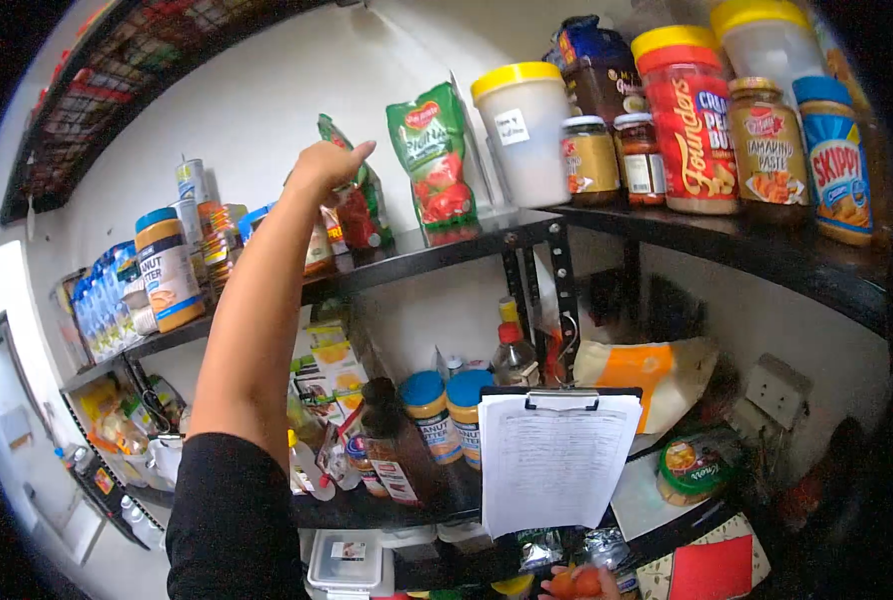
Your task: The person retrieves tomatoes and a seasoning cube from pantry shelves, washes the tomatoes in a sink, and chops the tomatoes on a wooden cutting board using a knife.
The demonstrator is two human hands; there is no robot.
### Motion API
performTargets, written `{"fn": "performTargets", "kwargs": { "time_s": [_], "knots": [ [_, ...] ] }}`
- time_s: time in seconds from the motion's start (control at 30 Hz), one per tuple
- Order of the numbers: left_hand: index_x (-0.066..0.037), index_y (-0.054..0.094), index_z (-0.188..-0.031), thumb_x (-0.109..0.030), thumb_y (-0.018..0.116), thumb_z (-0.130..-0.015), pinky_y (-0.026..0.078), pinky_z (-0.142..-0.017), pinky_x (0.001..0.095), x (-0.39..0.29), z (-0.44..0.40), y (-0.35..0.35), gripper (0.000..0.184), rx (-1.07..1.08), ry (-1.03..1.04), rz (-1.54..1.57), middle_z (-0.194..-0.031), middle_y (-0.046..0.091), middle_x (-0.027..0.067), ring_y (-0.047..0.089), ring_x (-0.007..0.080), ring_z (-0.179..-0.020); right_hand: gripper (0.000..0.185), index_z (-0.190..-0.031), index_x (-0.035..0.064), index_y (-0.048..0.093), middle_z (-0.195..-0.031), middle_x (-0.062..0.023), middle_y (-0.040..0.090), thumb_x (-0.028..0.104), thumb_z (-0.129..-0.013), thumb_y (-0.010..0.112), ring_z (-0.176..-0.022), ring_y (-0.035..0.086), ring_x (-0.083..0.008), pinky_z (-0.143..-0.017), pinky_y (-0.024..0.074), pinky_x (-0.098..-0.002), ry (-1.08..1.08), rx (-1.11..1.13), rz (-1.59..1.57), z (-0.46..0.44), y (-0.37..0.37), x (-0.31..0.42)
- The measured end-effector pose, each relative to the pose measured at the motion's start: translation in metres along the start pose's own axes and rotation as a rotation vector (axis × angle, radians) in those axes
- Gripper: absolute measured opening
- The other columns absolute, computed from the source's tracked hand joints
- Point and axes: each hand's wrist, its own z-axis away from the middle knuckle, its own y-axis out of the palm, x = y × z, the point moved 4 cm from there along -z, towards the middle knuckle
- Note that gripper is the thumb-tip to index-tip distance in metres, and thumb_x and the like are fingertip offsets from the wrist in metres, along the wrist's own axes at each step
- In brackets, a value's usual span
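My left hand (329, 170) reaches up to the top shelf, thumb stretched out to the right. It overlaps a tilted green-and-red pouch (367, 215); the other fingers are hidden, so I cannot tell whether they grip it. To its right stands a similar green tomato pouch (433, 155), upright and apart from the hand. At the bottom edge, mostly cut off, my right hand (608, 582) is closed around something rounded and red-orange (575, 581), too unclear to name. Above it, a clipboard (562, 402) with written sheets stands upright before the lower shelf; its support is hidden.
The black upper shelf (447, 247) carries a yellow-lidded tub (522, 140), a Founders peanut butter jar (689, 125) and a Skippy jar (835, 165). Below stand peanut butter jars (429, 415), a dark bottle (392, 440) and a green-lidded Knorr tub (689, 468). A rack (117, 85) overhangs the upper left.
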Motion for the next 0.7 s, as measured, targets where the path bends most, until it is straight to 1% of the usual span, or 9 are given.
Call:
{"fn": "performTargets", "kwargs": {
  "time_s": [0.07, 0.1, 0.2, 0.3, 0.4, 0.43, 0.53, 0.6, 0.7],
  "knots": [
    [0.008, 0.062, -0.096, -0.056, 0.052, -0.08, 0.054, -0.066, 0.0433, -0.003, -0.005, 0.01, 0.066, 0.067, -0.066, 0.031, -0.094, 0.065, 0.0195, 0.066, 0.0356, -0.077, 0.043, -0.103, 0.0051, 0.054, -0.12, -0.0194, 0.05, 0.045, -0.09, 0.044, -0.112, 0.047, -0.0409, -0.093, 0.0363, -0.0598, 0.01, 0.058, 0.006, 0.0, -0.001, 0.004],
    [0.007, 0.064, -0.092, -0.044, 0.052, -0.083, 0.054, -0.068, 0.0443, 0.004, -0.02, 0.019, 0.053, -0.015, -0.081, 0.078, -0.096, 0.065, 0.0211, 0.065, 0.0356, -0.085, 0.043, -0.104, 0.0046, 0.054, -0.12, -0.0193, 0.049, 0.044, -0.09, 0.043, -0.112, 0.046, -0.0405, -0.094, 0.036, -0.0596, 0.029, 0.043, -0.01, -0.001, -0.005, 0.005],
    [0.006, 0.063, -0.096, -0.032, 0.05, -0.083, 0.052, -0.073, 0.0432, 0.009, -0.079, 0.039, 0.043, -0.066, 0.33, -0.486, -0.099, 0.063, 0.0232, 0.063, 0.0351, -0.09, 0.04, -0.104, 0.0041, 0.052, -0.12, -0.0178, 0.048, 0.041, -0.092, 0.043, -0.11, 0.046, -0.0378, -0.094, 0.0361, -0.0579, 0.068, 0.015, -0.047, -0.002, -0.015, 0.008],
    [0.002, 0.065, -0.095, -0.025, 0.046, -0.08, 0.051, -0.076, 0.0413, -0.009, -0.066, 0.027, 0.035, -0.06, 0.353, -0.479, -0.097, 0.063, 0.0233, 0.063, 0.0339, -0.086, 0.032, -0.101, 0.006, 0.051, -0.116, -0.0141, 0.049, 0.036, -0.093, 0.044, -0.105, 0.048, -0.0318, -0.091, 0.0386, -0.0534, 0.079, 0.017, -0.079, -0.002, -0.015, 0.009],
    [-0.003, 0.067, -0.089, -0.022, 0.046, -0.081, 0.051, -0.075, 0.0417, -0.048, -0.032, 0.015, 0.03, -0.065, 0.589, -0.873, -0.091, 0.065, 0.0201, 0.063, 0.032, -0.085, 0.027, -0.099, 0.0074, 0.05, -0.115, -0.0113, 0.048, 0.033, -0.094, 0.044, -0.103, 0.048, -0.028, -0.09, 0.0391, -0.0513, 0.082, 0.053, -0.075, -0.003, -0.021, 0.007],
    [-0.007, 0.068, -0.083, -0.017, 0.055, -0.076, 0.052, -0.07, 0.0403, -0.056, -0.027, 0.012, 0.018, -0.179, 0.63, -0.672, -0.084, 0.066, 0.0159, 0.065, 0.0293, -0.081, 0.027, -0.1, 0.0077, 0.051, -0.117, -0.011, 0.047, 0.033, -0.094, 0.043, -0.105, 0.048, -0.0282, -0.091, 0.0379, -0.0521, 0.08, 0.09, -0.053, -0.004, -0.026, 0.006],
    [-0.007, 0.069, -0.083, -0.013, 0.065, -0.069, 0.052, -0.068, 0.0382, -0.072, -0.021, 0.013, 0.016, -0.021, 0.676, -0.529, -0.082, 0.067, 0.0125, 0.065, 0.0274, -0.078, 0.031, -0.103, 0.0067, 0.051, -0.119, -0.0124, 0.047, 0.035, -0.094, 0.042, -0.107, 0.047, -0.0305, -0.092, 0.0364, -0.0545, 0.071, 0.124, -0.006, -0.006, -0.034, 0.006],
    [-0.003, 0.065, -0.088, -0.022, 0.053, -0.08, 0.054, -0.06, 0.0362, -0.086, -0.014, 0.016, 0.024, 0.153, 0.644, -0.056, -0.077, 0.064, 0.0146, 0.065, 0.0249, -0.072, 0.035, -0.105, 0.0055, 0.05, -0.119, -0.0142, 0.047, 0.037, -0.094, 0.042, -0.109, 0.046, -0.0326, -0.093, 0.036, -0.056, 0.067, 0.115, 0.015, -0.008, -0.033, 0.007],
    [-0.002, 0.06, -0.1, -0.04, 0.046, -0.086, 0.054, -0.055, 0.0322, -0.088, -0.022, 0.026, 0.042, 0.279, 0.657, 0.216, -0.085, 0.062, 0.0146, 0.064, 0.0216, -0.066, 0.04, -0.108, 0.0038, 0.05, -0.12, -0.0168, 0.048, 0.04, -0.092, 0.042, -0.111, 0.046, -0.0357, -0.094, 0.0355, -0.0583, 0.058, 0.127, 0.032, -0.007, -0.04, 0.001]
  ]
}}
